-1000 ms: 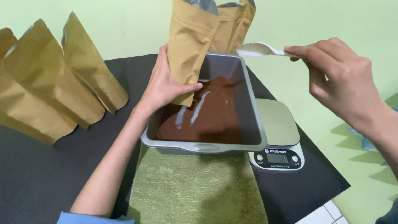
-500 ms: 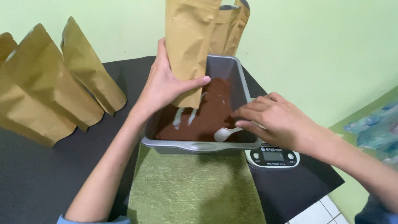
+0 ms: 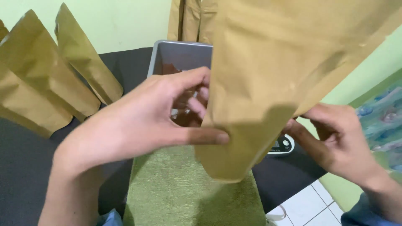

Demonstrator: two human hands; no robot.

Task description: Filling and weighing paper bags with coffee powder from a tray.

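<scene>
A brown paper stand-up pouch fills the middle and upper right of the view, held close to the camera and tilted. My left hand grips its left edge with the thumb across the front. My right hand holds the pouch's right lower edge from behind. Behind the pouch sits a grey metal baking tray with brown powder, mostly hidden. The white spoon is not visible.
Three brown pouches lean against the green wall at the left, and more stand behind the tray. A green cloth lies in front of the tray on a black mat. A digital scale peeks out under the pouch.
My right hand let go of the spoon in the tray and took the pouch's right edge. Both hands raised the pouch toward the camera, covering the tray and scale.
</scene>
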